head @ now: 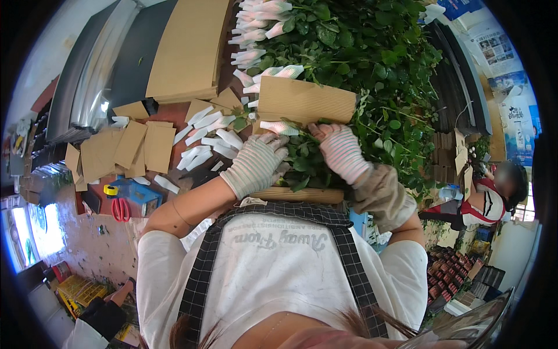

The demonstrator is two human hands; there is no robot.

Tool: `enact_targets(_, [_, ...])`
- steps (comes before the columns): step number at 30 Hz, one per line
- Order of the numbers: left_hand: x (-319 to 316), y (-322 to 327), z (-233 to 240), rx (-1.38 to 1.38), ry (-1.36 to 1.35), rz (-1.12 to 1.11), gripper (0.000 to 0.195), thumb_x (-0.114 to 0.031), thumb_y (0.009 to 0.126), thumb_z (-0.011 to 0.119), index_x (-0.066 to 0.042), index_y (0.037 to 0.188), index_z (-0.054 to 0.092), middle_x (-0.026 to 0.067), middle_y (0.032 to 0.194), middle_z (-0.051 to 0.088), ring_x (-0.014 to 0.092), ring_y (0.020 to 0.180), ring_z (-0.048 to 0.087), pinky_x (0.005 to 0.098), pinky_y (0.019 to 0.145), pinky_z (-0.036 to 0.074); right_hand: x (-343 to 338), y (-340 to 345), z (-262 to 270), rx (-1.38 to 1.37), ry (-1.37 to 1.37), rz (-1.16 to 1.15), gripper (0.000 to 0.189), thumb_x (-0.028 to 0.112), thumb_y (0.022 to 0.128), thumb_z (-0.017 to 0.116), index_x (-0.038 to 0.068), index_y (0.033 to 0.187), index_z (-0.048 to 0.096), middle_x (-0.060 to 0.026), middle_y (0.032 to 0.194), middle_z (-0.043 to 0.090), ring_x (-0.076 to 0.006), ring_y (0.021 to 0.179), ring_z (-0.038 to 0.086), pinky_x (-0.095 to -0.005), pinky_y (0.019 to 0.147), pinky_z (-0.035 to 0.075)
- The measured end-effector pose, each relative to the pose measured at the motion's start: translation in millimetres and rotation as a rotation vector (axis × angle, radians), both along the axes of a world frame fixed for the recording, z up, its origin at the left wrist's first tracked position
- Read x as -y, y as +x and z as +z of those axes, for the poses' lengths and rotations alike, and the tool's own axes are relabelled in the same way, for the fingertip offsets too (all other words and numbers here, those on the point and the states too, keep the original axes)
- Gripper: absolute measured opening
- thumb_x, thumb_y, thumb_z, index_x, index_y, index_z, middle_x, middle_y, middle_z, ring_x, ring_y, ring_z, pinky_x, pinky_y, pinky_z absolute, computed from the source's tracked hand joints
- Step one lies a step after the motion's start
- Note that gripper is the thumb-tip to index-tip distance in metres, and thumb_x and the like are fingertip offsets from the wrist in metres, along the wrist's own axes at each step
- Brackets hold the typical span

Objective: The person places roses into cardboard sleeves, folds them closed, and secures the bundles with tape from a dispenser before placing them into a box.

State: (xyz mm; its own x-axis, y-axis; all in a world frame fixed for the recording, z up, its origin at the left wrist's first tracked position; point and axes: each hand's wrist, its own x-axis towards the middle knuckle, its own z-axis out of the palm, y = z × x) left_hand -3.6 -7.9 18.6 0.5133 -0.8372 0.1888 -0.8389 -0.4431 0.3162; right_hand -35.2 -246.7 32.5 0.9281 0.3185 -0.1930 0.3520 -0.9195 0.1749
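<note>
A sheet of corrugated cardboard [307, 98] stands folded up before me, with its near edge [301, 195] against my apron. Between the two lie leafy green stems [303, 159] and a flower head in a white foam net sleeve [279, 128]. My left hand [257, 163], in a striped knit glove, rests on the left of the leaves, its fingertips just below the sleeved head. Part of its grip is hidden by foliage. My right hand [342, 150], gloved with bare fingertips, pinches the stem behind that head.
Sleeved flower heads [209, 124] lie to the left beside cardboard pieces [130, 144], red scissors [120, 210] and a yellow tape measure [110, 189]. Leafy stems [370, 52] heap up beyond. Cardboard sheets [187, 48] are stacked far left. A person [488, 196] is at the right.
</note>
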Motion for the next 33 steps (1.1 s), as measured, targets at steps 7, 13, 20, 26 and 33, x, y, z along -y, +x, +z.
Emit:
enact_targets(7, [0, 1, 2, -0.099, 0.012, 0.011, 0.032, -0.029, 0.079, 0.064, -0.006, 0.102, 0.062, 0.0121, 0.119, 0.059, 0.032, 0.112, 0.052, 0.0443, 0.096, 0.038, 11, 13, 11, 0.136, 0.22, 0.019, 0.038, 0.016, 0.083, 0.055, 0.014, 0.121, 0.059, -0.0058, 0.097, 0.063, -0.0255, 0.091, 0.059, -0.0379, 0.077, 0.046])
enact_targets(13, [0, 7, 1, -0.107, 0.021, -0.034, 0.034, -0.029, 0.078, 0.065, -0.006, 0.103, 0.062, 0.0114, 0.117, 0.059, 0.031, 0.112, 0.051, 0.0443, 0.096, 0.039, -4, 18, 0, -0.049, 0.073, -0.003, 0.032, 0.016, 0.083, 0.057, 0.015, 0.115, 0.061, -0.0067, 0.096, 0.064, -0.0266, 0.09, 0.06, -0.0396, 0.075, 0.048])
enact_targets(20, [-4, 10, -9, 0.022, -0.051, -0.008, 0.033, -0.035, 0.083, 0.06, -0.008, 0.101, 0.067, 0.0075, 0.116, 0.062, 0.026, 0.112, 0.053, 0.0405, 0.094, 0.042, -17, 6, 62, 0.118, 0.233, -0.008, 0.036, 0.017, 0.083, 0.06, 0.011, 0.118, 0.058, -0.0097, 0.109, 0.063, -0.0303, 0.095, 0.062, -0.0387, 0.079, 0.05])
enact_targets(26, [-1, 15, -16, 0.006, 0.009, -0.04, 0.032, -0.035, 0.086, 0.056, -0.009, 0.1, 0.067, 0.0066, 0.118, 0.061, 0.025, 0.112, 0.053, 0.0402, 0.093, 0.043, -32, 26, -9, 0.052, 0.136, 0.022, 0.018, 0.015, 0.08, 0.058, 0.01, 0.097, 0.06, -0.0085, 0.086, 0.061, -0.0292, 0.071, 0.062, -0.0421, 0.061, 0.049])
enact_targets(33, [-19, 51, -5, 0.463, -0.078, 0.167, 0.028, -0.029, 0.069, 0.064, -0.02, 0.096, 0.065, 0.0012, 0.123, 0.054, 0.025, 0.118, 0.048, 0.0428, 0.092, 0.043, -24, 24, -24, 0.141, 0.269, 0.084, 0.023, 0.013, 0.078, 0.058, 0.013, 0.101, 0.061, -0.007, 0.08, 0.06, -0.0274, 0.068, 0.061, -0.0396, 0.057, 0.048])
